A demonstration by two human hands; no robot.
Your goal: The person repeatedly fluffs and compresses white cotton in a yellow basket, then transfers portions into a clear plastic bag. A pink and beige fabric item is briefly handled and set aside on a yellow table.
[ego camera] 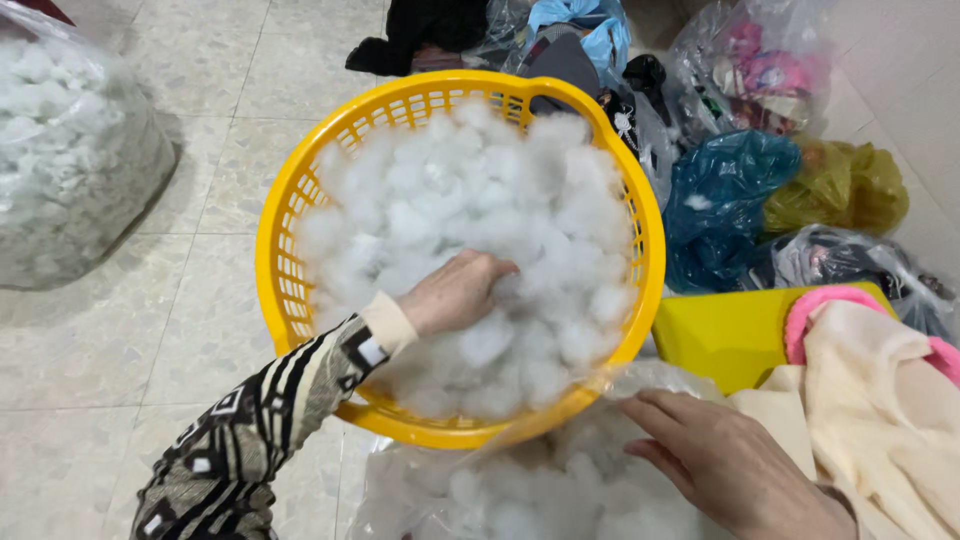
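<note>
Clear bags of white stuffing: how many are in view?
2. One bag sits on the floor at far left, cut off by the frame edge. The other bag lies at bottom centre under the right hand. Further bags may lie outside the frame.

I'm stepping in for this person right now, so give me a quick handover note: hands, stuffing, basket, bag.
Left hand: buried in the white fluffy stuffing in the yellow basket, fingers closed on a clump.
Right hand: resting open on the clear plastic bag of the same stuffing, just below the basket.
Done: basket heaped nearly full.
Left: the bag in front holds plenty more stuffing.
</note>
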